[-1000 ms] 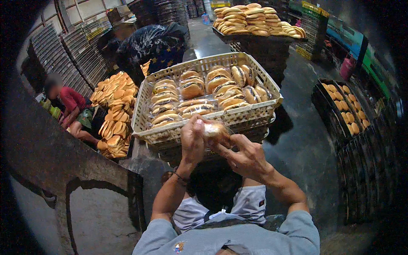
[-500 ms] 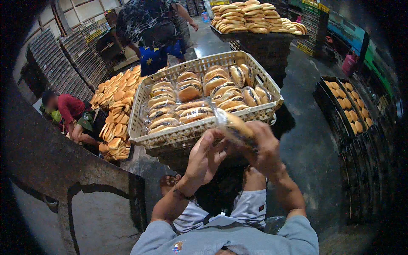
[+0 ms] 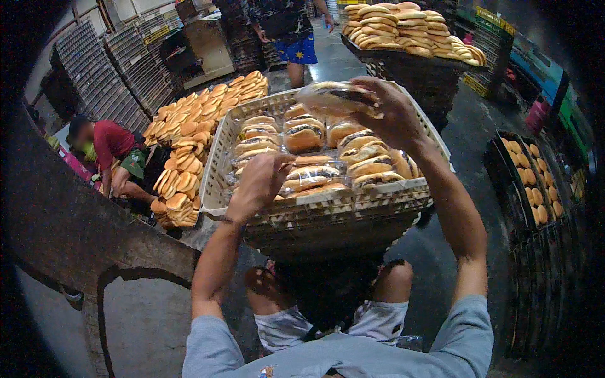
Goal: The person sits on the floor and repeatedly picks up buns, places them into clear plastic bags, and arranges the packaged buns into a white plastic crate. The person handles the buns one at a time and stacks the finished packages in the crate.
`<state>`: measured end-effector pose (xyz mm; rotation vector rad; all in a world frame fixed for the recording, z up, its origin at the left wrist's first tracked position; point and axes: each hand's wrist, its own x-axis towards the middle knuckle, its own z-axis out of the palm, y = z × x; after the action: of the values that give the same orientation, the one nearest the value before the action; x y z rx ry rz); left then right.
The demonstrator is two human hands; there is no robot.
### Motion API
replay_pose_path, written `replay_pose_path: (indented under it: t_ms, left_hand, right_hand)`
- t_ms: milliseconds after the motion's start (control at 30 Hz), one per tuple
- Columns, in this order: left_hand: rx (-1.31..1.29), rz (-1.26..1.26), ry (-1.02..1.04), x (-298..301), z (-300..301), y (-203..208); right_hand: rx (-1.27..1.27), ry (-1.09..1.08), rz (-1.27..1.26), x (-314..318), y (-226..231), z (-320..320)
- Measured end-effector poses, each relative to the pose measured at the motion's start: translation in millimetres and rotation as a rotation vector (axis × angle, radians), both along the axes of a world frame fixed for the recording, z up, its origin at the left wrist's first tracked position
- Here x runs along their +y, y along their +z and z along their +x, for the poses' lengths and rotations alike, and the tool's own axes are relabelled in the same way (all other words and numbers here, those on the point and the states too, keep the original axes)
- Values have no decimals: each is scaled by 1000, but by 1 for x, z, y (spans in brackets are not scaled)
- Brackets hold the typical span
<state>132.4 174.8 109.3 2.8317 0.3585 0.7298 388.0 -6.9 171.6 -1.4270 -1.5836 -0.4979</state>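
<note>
A cream plastic crate (image 3: 209, 169) full of filled buns in clear wrappers stands in front of my knees. Above its far side, my right hand (image 3: 394, 112) is closed on a wrapped bun (image 3: 331, 97), which is tilted and somewhat blurred. My left hand (image 3: 259, 181) is over the crate's near left part, back upward and fingers curled. Its fingertips meet at the end of a wrapped bun (image 3: 315, 175) in the front row; whether they pinch the wrapper is hidden. More wrapped buns (image 3: 365, 160) lie in rows to the right.
Loose buns (image 3: 189, 135) cover trays at the left, where a person in red (image 3: 112, 142) crouches. Another person (image 3: 296, 47) stands beyond the crate. Piled buns (image 3: 409, 28) sit on a stand at the far right. Black trays of buns (image 3: 529, 179) stand at the right.
My right hand has carried the wrapped bun from near my body up over the crate's far side. My left hand has parted from it and moved left. The standing person has shifted right.
</note>
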Motion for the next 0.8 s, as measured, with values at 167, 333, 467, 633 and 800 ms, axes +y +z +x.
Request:
replay_pose_path:
  t_ms: [167,333,467,633,800]
  left_hand:
    - [458,403,-35,57,59,-26]
    - [579,493,-94,50,87,-37]
    - [558,369,-129,48,97,-30]
    - [450,347,-124,57,97,-35]
    - [303,183,-37,77,90,-30]
  right_hand:
    - [146,277,-201,115,-49,13]
    - [-60,286,-592,155,-103,19]
    - [-241,219,-638,155,-131,31]
    - [-349,50,-731,133,-89,18]
    - [-65,96,-757,110,-69,23]
